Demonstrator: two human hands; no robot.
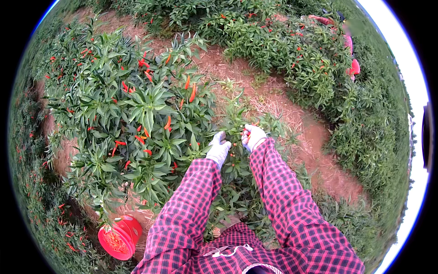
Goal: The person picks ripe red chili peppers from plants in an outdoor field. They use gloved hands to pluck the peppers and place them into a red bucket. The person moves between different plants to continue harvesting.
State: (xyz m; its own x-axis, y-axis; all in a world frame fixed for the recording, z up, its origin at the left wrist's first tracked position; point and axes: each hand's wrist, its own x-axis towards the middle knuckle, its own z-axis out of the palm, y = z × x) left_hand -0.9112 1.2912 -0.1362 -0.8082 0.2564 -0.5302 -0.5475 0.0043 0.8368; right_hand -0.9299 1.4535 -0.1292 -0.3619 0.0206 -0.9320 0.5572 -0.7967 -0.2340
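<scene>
My left hand [219,149], in a pale glove, is among the leaves of a chili pepper plant [150,102]. Its thumb and fingers are apart, with nothing visible between them. Just to its right, my right hand [254,137], gloved the same way, is curled around red chili peppers [248,135], partly hidden by the fingers. Leafy stems [236,116] stand right beyond both hands. Ripe red and orange chilies [193,93] hang on the plant to the left, several of them pointing upward.
A red bucket [137,228] holding picked red chilies [114,241] is tilted at lower left. A strip of reddish soil with straw [308,133] runs along the right. Beyond it is another chili row [273,44]. A person in pink [348,44] is among plants at upper right.
</scene>
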